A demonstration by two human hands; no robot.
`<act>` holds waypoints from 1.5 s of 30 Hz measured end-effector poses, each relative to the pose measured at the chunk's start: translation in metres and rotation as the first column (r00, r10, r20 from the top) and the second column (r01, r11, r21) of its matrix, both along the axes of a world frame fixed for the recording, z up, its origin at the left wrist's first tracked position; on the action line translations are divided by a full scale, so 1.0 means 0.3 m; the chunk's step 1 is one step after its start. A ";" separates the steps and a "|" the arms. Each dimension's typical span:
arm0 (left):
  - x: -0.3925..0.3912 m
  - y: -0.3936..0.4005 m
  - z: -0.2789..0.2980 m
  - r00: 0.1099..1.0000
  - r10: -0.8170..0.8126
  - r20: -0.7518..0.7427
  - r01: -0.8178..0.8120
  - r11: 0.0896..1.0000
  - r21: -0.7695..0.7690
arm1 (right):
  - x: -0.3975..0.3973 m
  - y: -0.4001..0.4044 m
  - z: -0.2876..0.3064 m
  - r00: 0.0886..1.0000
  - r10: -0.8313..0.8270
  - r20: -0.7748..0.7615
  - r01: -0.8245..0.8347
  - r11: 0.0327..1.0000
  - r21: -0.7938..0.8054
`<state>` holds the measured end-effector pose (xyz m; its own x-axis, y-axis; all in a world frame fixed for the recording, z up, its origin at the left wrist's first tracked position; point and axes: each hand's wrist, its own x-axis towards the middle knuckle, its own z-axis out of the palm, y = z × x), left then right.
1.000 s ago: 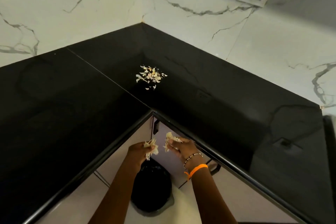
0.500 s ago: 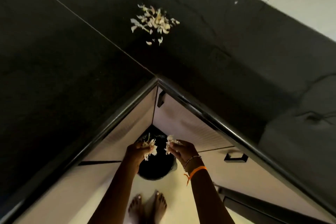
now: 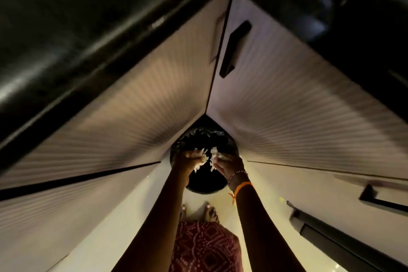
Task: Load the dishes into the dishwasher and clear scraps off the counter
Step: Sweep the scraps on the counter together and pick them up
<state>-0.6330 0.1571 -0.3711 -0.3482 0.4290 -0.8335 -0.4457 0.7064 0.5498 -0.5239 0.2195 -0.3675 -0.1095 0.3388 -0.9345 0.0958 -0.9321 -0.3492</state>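
The bin point(image 3: 204, 139) stands on the floor point(image 3: 141, 212) in the inner corner where the two cabinet fronts point(image 3: 136, 104) meet, below the counter edge point(image 3: 72, 68); the left hand point(image 3: 186, 161) and right hand point(image 3: 227, 164) are side by side directly above the bin's mouth, each holding scraps point(image 3: 204, 157) between them; a handle point(image 3: 235, 48) sits on the right cabinet front, just right of the corner seam; the person's feet point(image 3: 199, 212) stand on the floor in front of the bin; another handle point(image 3: 384, 199) lies far right.
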 end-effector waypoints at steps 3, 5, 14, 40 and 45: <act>0.005 -0.007 -0.038 0.995 0.036 0.096 -0.033 0.999 -0.031 | -0.006 -0.019 -0.043 0.999 0.000 -0.041 0.000 1.000 0.001; 0.010 -0.016 -0.019 0.988 0.080 0.129 -0.075 0.996 -0.045 | -0.011 -0.026 -0.036 1.000 0.004 -0.026 -0.004 1.000 -0.012; 0.051 -0.051 0.334 0.988 0.122 0.096 -0.127 0.991 0.048 | 0.003 -0.064 0.261 0.997 -0.058 0.047 0.052 0.991 0.122; -0.185 0.184 1.379 0.823 0.231 -0.519 0.147 0.795 0.588 | -0.277 0.200 1.388 0.974 0.205 -0.102 -0.029 0.553 0.833; -0.254 0.335 1.356 0.664 0.154 -0.731 0.208 0.902 0.379 | -0.288 0.385 1.300 0.772 0.326 0.545 -0.612 0.153 0.776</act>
